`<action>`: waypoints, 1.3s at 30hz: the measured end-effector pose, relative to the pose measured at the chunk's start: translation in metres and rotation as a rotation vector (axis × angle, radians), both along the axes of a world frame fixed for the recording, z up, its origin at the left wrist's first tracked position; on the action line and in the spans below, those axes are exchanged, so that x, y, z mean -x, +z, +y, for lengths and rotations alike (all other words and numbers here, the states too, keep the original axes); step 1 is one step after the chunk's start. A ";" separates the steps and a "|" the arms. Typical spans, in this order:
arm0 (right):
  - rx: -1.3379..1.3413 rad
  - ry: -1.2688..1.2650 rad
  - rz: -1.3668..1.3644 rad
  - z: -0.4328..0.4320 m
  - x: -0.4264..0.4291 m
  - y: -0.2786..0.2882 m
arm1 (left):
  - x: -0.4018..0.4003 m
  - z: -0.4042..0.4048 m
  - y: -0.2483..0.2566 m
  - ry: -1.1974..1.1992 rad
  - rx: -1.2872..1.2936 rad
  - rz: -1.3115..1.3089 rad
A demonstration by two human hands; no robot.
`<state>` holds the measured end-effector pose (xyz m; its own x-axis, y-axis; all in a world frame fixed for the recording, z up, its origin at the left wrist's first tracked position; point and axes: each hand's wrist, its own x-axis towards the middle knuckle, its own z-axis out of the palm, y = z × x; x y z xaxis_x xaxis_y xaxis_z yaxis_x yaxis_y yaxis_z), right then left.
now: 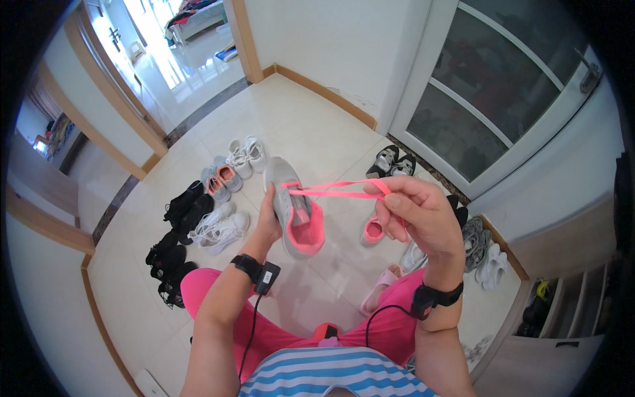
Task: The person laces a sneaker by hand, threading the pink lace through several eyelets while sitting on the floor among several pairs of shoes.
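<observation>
My left hand [269,218] grips a grey sneaker [285,208] with a pink lining by its side, holding it above the tiled floor with the toe pointing away from me. A pink shoelace [342,190] runs from the upper eyelets across to my right hand [416,213], which pinches it between thumb and fingers. Drawn out to the right, the lace looks taut. Below my right hand, a similar sneaker with a pink lining [373,231] rests on the floor, partly hidden by that hand.
White sneakers [221,228], black shoes [191,211] and small grey-orange shoes [222,178] line the floor at left. Black-and-white shoes [389,161] sit by the glass-panelled door [486,89]. More shoes [491,268] stand at right beside an open shoe cabinet [560,307].
</observation>
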<state>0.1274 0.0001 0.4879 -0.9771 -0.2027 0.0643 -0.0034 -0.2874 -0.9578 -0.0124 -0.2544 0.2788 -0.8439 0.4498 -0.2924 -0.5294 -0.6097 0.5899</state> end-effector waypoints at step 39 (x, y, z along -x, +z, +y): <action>-0.177 -0.091 -0.583 -0.037 0.086 -0.165 | -0.024 0.029 -0.343 0.099 0.774 -0.494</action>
